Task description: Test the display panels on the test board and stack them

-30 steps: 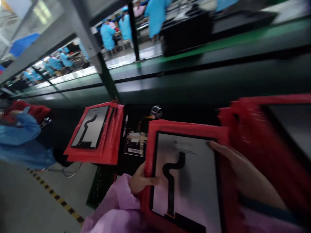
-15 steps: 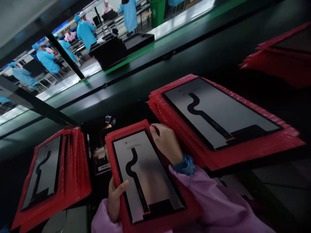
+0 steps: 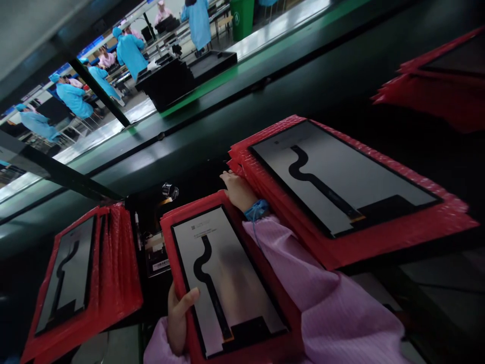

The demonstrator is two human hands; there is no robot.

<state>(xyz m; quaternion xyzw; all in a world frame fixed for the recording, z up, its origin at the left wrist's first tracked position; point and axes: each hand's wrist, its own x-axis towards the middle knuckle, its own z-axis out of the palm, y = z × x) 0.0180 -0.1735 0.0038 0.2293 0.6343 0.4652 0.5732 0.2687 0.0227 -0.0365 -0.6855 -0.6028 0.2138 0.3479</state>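
A flat display panel [image 3: 235, 273] with a grey back and a curved black ribbon cable [image 3: 210, 278] lies on red bubble-wrap sheeting [image 3: 170, 227] in front of me. My left hand [image 3: 180, 311] grips its left edge, thumb on the panel and fingers underneath, out of sight. Past the upper right corner of the sheeting is my right hand [image 3: 239, 191], fingers stretched away from me and partly hidden. It wears a blue wrist strap [image 3: 256, 210] and sits between the held panel and the right-hand stack of red sheeting.
On the right, a similar panel [image 3: 341, 177] tops a red stack [image 3: 352, 247]. Another red stack [image 3: 117, 268] with a panel [image 3: 68, 273] stands left. Black trays [image 3: 166, 81] rest on the shelf behind. More red sheeting [image 3: 428, 96] lies far right. People in blue coats work beyond.
My right hand has left the panel's upper right edge and reached farther away, past the corner of the sheeting. My left hand keeps its hold on the panel.
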